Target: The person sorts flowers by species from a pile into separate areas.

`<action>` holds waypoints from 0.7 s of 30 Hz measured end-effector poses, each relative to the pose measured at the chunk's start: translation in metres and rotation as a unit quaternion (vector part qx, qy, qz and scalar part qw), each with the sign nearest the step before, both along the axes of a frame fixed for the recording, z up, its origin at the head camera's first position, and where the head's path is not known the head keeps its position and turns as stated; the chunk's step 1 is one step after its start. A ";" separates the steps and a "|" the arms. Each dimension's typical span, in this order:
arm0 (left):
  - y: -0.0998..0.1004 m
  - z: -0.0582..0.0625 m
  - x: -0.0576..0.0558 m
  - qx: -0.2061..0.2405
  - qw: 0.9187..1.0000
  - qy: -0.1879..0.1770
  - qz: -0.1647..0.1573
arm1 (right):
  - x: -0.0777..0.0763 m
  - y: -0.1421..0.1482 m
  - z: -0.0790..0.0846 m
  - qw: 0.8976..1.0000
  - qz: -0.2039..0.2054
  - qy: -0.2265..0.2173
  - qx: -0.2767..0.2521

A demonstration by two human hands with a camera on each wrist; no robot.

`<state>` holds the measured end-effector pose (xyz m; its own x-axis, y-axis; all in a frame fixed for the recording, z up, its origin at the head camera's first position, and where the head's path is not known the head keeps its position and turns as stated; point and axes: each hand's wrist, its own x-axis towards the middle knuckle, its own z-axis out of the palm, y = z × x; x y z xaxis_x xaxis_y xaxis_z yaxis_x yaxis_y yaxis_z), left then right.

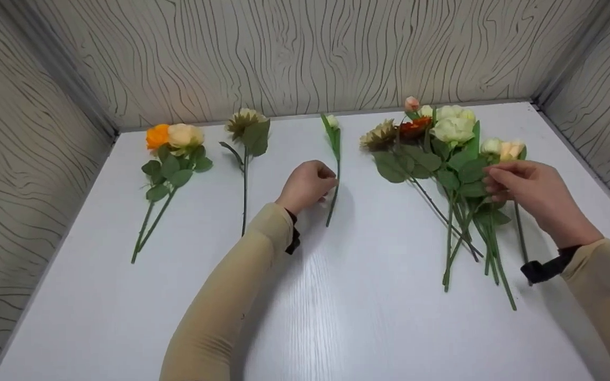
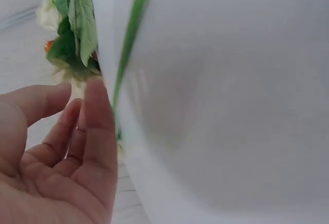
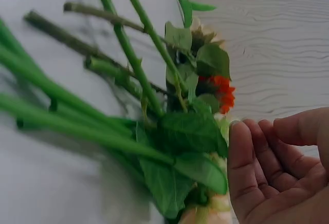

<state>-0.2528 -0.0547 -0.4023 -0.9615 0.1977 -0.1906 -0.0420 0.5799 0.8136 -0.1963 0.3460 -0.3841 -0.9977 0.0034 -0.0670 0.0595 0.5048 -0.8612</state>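
A white tulip (image 1: 332, 121) on a green stem lies mid-table. My left hand (image 1: 307, 185) is over its lower stem; in the left wrist view a gap shows between thumb and loosely bent fingers (image 2: 97, 126), and the green stem (image 2: 128, 44) runs just past the fingertips. On the right, my right hand (image 1: 530, 193) hovers at the leaves of a flower pile, with pale green peonies (image 1: 453, 124), a red-orange flower (image 1: 415, 127) and a beige one (image 1: 379, 136). Seen from the right wrist, its fingers (image 3: 241, 167) are relaxed with nothing between them, beside green leaves (image 3: 190, 131).
At the left lie an orange flower (image 1: 157, 136) and a cream flower (image 1: 185, 136) with crossed stems. A single beige flower (image 1: 245, 124) lies between them and the tulip. Wood-grain panels (image 1: 305, 58) rise behind and beside the white table (image 1: 379, 317).
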 end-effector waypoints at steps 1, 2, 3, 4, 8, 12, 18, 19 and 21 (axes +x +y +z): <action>0.003 0.002 0.002 -0.012 1.000 0.016 -0.015 | 0.000 0.007 0.000 1.000 -0.006 0.003 0.006; 0.006 0.003 0.005 -0.026 0.999 0.035 -0.031 | -0.001 0.013 0.000 1.000 -0.012 0.005 0.008; 0.010 0.005 0.008 -0.038 0.997 0.054 -0.049 | -0.002 0.018 -0.001 1.000 -0.019 0.005 0.011; 0.014 0.007 0.011 -0.050 0.994 0.072 -0.066 | -0.004 0.024 0.000 1.000 -0.023 0.004 0.020; 0.035 0.014 0.030 -0.083 0.975 0.142 -0.148 | -0.011 0.041 -0.001 0.997 -0.027 -0.023 0.070; 0.057 0.021 0.054 -0.139 0.931 0.229 -0.249 | -0.015 0.052 -0.003 0.986 0.012 -0.071 0.152; 0.095 0.024 0.092 -0.239 0.809 0.368 -0.390 | -0.021 0.060 -0.006 0.959 0.053 -0.138 0.241; 0.100 0.023 0.098 -0.253 0.792 0.382 -0.404 | -0.023 0.060 -0.007 0.955 0.057 -0.148 0.250; 0.110 0.019 0.108 -0.279 0.764 0.399 -0.424 | -0.026 0.061 -0.009 0.949 0.059 -0.163 0.262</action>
